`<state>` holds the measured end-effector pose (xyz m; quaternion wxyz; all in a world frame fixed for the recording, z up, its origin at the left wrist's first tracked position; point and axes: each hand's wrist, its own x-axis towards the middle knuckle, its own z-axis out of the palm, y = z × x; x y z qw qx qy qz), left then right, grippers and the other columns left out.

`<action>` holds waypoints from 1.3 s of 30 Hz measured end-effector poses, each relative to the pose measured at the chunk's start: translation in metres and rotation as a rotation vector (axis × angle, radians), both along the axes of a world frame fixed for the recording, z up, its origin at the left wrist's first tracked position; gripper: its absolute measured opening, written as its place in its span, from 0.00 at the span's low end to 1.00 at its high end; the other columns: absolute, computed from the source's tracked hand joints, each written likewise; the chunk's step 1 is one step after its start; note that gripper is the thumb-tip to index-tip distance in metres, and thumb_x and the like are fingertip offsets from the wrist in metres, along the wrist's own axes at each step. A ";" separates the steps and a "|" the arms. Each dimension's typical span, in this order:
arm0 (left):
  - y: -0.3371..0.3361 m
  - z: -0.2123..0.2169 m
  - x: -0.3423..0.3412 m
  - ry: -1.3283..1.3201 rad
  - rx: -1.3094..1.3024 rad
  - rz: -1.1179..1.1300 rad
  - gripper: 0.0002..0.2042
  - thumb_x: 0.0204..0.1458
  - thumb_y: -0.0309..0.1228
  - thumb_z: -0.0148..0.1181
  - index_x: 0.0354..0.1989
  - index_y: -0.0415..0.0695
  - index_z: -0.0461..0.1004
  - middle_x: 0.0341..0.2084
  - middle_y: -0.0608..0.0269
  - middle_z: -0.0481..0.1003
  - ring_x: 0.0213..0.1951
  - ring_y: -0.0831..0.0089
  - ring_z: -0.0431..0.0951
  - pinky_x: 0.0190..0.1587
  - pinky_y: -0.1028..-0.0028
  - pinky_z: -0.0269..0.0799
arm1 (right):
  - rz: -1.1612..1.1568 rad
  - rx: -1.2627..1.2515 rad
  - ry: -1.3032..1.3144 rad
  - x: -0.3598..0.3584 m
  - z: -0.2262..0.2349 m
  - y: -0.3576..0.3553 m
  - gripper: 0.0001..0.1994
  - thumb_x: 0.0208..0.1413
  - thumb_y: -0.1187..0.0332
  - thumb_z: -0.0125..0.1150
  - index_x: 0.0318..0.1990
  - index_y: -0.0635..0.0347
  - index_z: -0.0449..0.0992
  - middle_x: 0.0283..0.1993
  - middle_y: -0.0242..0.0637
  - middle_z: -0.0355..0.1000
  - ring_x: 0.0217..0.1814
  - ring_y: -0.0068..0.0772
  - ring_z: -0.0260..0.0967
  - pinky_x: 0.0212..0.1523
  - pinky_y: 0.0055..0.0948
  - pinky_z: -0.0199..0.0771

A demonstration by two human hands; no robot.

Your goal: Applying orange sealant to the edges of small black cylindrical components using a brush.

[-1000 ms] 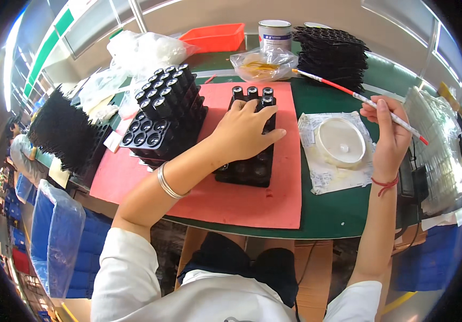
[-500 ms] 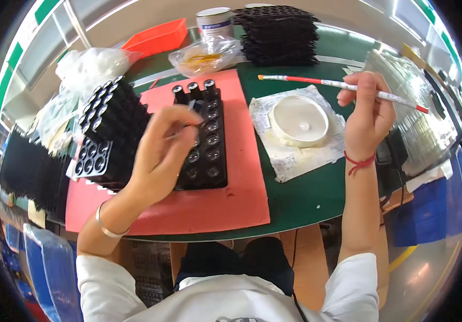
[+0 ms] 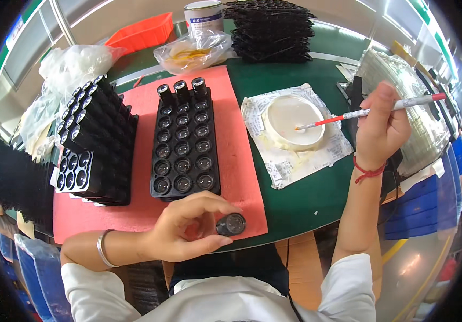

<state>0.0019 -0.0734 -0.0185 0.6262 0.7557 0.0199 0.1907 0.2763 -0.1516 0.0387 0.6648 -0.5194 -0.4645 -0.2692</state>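
Near the front edge of the table, my left hand (image 3: 180, 231) pinches a small black cylinder (image 3: 231, 224) between thumb and fingers, its round end turned up to the right. My right hand (image 3: 379, 129) holds a thin red-and-white paintbrush (image 3: 327, 121) slantwise. Its tip is down inside a shallow white round dish (image 3: 295, 146) holding something pale. Under the dish is a stained paper sheet (image 3: 279, 174). Beyond my left hand, a black tray (image 3: 158, 192) holds rows of glassy-ended round pieces; several black cylinders (image 3: 180, 87) stand taller at its far end.
A pink mat (image 3: 241, 155) lies beneath the tray. On its left rise stacked black trays with more cylinders (image 3: 96, 115). Behind are a red bin (image 3: 140, 33), a metal can (image 3: 204, 19), a bag with yellow contents (image 3: 192, 53) and piled black trays (image 3: 269, 35). Clear plastic trays (image 3: 402, 96) sit right.
My left hand has come from over the tray toward me, now showing the black cylinder. My right hand has lowered slightly, and the brush tip has moved from beyond the dish into it.
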 end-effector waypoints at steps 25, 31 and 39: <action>0.007 0.027 -0.009 -0.155 -0.149 0.222 0.20 0.40 0.18 0.57 0.44 0.35 0.61 0.38 0.55 0.69 0.39 0.77 0.70 0.40 0.79 0.66 | 0.072 0.033 0.529 0.003 0.009 0.014 0.20 0.52 0.55 0.48 0.16 0.60 0.65 0.12 0.29 0.58 0.11 0.15 0.52 0.11 0.14 0.48; 0.015 0.040 -0.007 -0.110 -0.327 0.474 0.19 0.37 0.26 0.60 0.40 0.40 0.62 0.32 0.59 0.69 0.23 0.82 0.67 0.20 0.86 0.62 | 0.937 0.141 0.673 0.007 0.001 0.006 0.12 0.54 0.61 0.47 0.24 0.59 0.66 0.20 0.29 0.62 0.17 0.18 0.52 0.20 0.18 0.52; 0.021 0.036 -0.011 -0.121 -0.441 0.450 0.15 0.40 0.23 0.59 0.35 0.42 0.61 0.27 0.69 0.67 0.23 0.87 0.66 0.19 0.88 0.60 | 1.092 -0.030 0.591 -0.010 -0.008 0.005 0.15 0.54 0.56 0.44 0.25 0.59 0.62 0.18 0.34 0.60 0.17 0.27 0.57 0.19 0.22 0.58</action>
